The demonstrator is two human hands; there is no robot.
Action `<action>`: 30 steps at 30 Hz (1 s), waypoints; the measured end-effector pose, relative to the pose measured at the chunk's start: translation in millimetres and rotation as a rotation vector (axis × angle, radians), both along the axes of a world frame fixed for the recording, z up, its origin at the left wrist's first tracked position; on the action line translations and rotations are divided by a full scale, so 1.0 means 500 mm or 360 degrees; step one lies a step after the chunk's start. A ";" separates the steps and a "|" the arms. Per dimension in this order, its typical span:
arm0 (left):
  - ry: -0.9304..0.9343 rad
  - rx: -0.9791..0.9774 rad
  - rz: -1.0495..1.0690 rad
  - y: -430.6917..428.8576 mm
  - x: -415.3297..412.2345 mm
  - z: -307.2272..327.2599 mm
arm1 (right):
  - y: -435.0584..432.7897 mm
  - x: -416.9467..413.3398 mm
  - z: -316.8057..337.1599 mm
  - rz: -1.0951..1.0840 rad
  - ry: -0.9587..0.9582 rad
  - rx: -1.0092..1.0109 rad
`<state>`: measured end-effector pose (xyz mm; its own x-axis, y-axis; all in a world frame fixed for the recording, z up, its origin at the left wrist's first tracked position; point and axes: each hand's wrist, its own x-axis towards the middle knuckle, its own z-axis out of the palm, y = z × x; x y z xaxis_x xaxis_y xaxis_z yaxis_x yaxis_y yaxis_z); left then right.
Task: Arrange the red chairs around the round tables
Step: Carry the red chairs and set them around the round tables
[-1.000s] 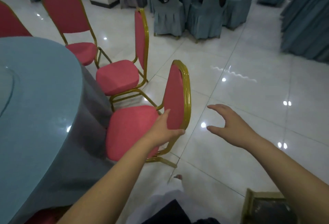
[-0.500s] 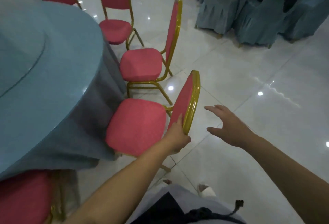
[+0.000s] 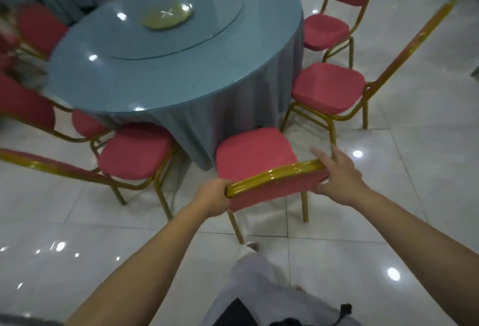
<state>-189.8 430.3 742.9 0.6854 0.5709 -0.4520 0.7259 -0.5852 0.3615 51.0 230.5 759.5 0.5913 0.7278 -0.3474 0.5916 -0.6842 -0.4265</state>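
A red chair (image 3: 252, 156) with a gold frame stands in front of me, its seat touching the blue cloth of the round table (image 3: 166, 71). My left hand (image 3: 213, 197) grips the left end of the chair's top rail. My right hand (image 3: 337, 172) holds the right end of that rail, fingers spread over it. More red chairs ring the table: one to the left (image 3: 134, 154), one to the right (image 3: 328, 87), another behind it (image 3: 325, 30), and several blurred ones on the far side.
A glass turntable (image 3: 181, 25) with a yellow-green centre sits on the table. Glossy white floor tiles (image 3: 401, 196) stretch to the right and behind me. My legs (image 3: 259, 286) are below the chair. Blue draped fabric shows at the top left.
The view swung so I now face the table from behind the chair. My right hand, free before, has taken hold of the chair's top rail; the left hand moved to its left end.
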 end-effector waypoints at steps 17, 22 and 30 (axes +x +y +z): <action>0.0028 -0.0019 0.0396 0.135 -0.249 -0.020 | 0.256 -0.149 -0.052 0.0565 -0.0029 -0.0166; -0.0140 -0.0180 0.0504 0.288 -0.165 0.001 | 0.424 -0.103 -0.011 0.0296 -0.0041 -0.0145; -0.0196 -0.0156 0.0413 0.394 -0.077 0.006 | 0.541 -0.047 0.012 0.0025 -0.0107 -0.0205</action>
